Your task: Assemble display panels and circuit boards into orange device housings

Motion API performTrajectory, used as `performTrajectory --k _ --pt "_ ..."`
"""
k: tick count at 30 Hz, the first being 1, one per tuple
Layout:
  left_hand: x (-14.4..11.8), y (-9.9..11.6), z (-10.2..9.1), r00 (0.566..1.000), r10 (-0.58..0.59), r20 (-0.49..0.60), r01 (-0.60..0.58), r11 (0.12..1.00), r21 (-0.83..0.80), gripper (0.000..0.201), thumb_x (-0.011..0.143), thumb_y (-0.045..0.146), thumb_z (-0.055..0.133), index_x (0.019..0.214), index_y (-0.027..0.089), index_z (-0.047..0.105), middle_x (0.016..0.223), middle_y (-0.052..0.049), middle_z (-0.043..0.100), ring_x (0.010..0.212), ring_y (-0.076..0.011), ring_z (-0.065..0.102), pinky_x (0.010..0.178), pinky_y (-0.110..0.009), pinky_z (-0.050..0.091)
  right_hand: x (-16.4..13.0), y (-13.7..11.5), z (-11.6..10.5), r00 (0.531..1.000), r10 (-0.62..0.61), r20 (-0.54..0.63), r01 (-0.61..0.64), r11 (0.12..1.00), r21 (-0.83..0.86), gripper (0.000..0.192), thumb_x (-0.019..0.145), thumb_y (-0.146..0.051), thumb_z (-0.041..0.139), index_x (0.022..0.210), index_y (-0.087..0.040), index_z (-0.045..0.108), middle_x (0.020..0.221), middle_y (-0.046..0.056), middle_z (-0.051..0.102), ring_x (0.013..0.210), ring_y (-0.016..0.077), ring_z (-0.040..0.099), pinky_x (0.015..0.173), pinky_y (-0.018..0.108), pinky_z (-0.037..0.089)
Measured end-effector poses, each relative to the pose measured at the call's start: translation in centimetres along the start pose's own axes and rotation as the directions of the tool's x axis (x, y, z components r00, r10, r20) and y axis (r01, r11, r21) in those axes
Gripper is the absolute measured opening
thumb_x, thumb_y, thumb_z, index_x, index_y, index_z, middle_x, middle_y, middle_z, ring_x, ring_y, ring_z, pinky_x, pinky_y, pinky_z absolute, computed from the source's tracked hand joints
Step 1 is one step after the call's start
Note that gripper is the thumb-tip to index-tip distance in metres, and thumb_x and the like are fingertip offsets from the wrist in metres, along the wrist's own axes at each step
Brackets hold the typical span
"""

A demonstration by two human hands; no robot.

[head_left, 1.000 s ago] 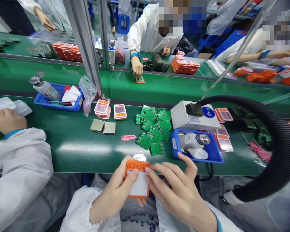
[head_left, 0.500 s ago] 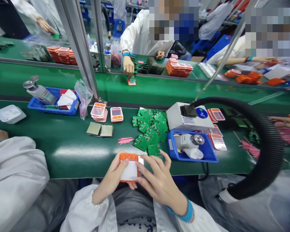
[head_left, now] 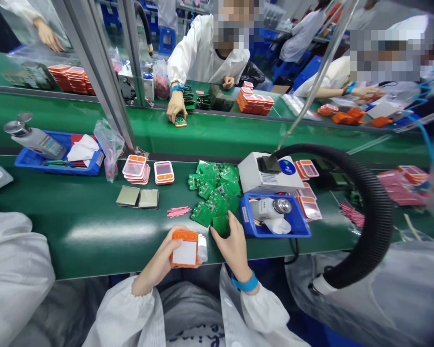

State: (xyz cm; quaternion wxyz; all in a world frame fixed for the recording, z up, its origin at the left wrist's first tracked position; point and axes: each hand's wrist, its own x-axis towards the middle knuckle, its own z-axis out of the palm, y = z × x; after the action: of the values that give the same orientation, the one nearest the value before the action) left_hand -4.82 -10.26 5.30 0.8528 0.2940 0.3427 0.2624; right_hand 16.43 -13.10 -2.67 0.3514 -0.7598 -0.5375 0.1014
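Note:
My left hand [head_left: 162,253] holds an orange plastic case [head_left: 185,248] with a white panel, thumb on its front and fingers beneath. A shiny clear film [head_left: 202,248] shows at the case's right side. My right hand [head_left: 234,241] spans a green circuit board [head_left: 220,225] at the near edge of the board pile, thumb at its left edge and fingers at its right. Behind it lies the heap of green circuit boards [head_left: 213,185]. Thin pink strips [head_left: 178,212] rest left of the heap. Two stacks of small square display panels [head_left: 137,197] lie farther left.
Orange-and-white frames [head_left: 135,167] are stacked at the back. A blue tray [head_left: 275,231] with a metal-topped bottle stands right, before a white box [head_left: 271,180]. A black flexible hose [head_left: 378,212] arches at right. Another blue tray [head_left: 58,168] sits left. Co-workers sit opposite and alongside.
My right hand has left the orange case and moved forward to the near circuit board. The left hand still holds the case. The view has shifted somewhat to the right.

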Motion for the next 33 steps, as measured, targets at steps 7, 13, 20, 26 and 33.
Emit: performTrajectory --k 7,13,20,26,33 --pt "0.2 -0.7 -0.4 0.981 -0.058 0.184 0.101 0.967 -0.232 0.065 0.078 0.020 0.052 0.137 0.030 0.026 0.124 -0.010 0.057 0.097 -0.0284 0.066 0.075 -0.039 0.053 -0.1 -1.2 -5.4 0.959 0.008 0.285 -0.224 0.641 0.734 0.070 0.079 -0.052 0.061 0.137 -0.027 0.031 0.133 0.017 0.052 0.113 0.0318 0.059 0.083 0.048 0.055" --pt "0.2 -0.9 1.4 0.944 -0.062 0.324 0.161 0.944 -0.288 0.083 0.080 0.016 0.058 0.142 0.044 0.010 0.127 -0.008 0.054 0.101 -0.0271 0.064 0.078 -0.043 0.053 -1.0 -4.7 -7.0 0.944 -0.163 0.285 -0.155 0.546 0.824 0.079 0.073 -0.070 0.057 0.135 -0.032 0.026 0.135 0.018 0.045 0.117 0.0375 0.055 0.085 0.056 0.052" --pt "-0.3 -1.4 2.9 0.944 0.068 0.322 0.066 0.919 -0.389 0.069 0.078 0.030 0.069 0.135 0.044 0.032 0.133 -0.004 0.050 0.109 -0.0210 0.060 0.085 -0.034 0.046 -2.5 -7.7 -5.0 0.958 -0.215 0.188 -0.036 0.561 0.827 0.067 0.071 -0.063 0.067 0.120 -0.033 0.032 0.123 0.013 0.044 0.125 0.0338 0.048 0.091 0.048 0.052" --pt "-0.8 -0.4 3.6 0.927 0.132 0.351 0.038 0.898 -0.438 0.052 0.080 0.033 0.067 0.128 0.037 0.046 0.132 -0.004 0.052 0.115 -0.0227 0.057 0.098 -0.039 0.040 -3.5 -7.2 -5.4 0.947 -0.267 0.179 0.021 0.608 0.794 0.054 0.078 -0.045 0.069 0.119 -0.032 0.035 0.126 0.012 0.045 0.131 0.0309 0.042 0.084 0.041 0.055" --pt "-1.0 -0.2 3.8 0.931 0.093 0.352 0.064 0.910 -0.410 0.046 0.084 0.023 0.062 0.126 0.031 0.045 0.123 -0.006 0.057 0.110 -0.0208 0.061 0.096 -0.036 0.043 -3.6 -6.8 -5.6 0.919 -0.345 0.191 0.092 0.658 0.747 0.048 0.083 -0.042 0.063 0.123 -0.027 0.040 0.131 0.014 0.040 0.133 0.0306 0.038 0.095 0.046 0.049"
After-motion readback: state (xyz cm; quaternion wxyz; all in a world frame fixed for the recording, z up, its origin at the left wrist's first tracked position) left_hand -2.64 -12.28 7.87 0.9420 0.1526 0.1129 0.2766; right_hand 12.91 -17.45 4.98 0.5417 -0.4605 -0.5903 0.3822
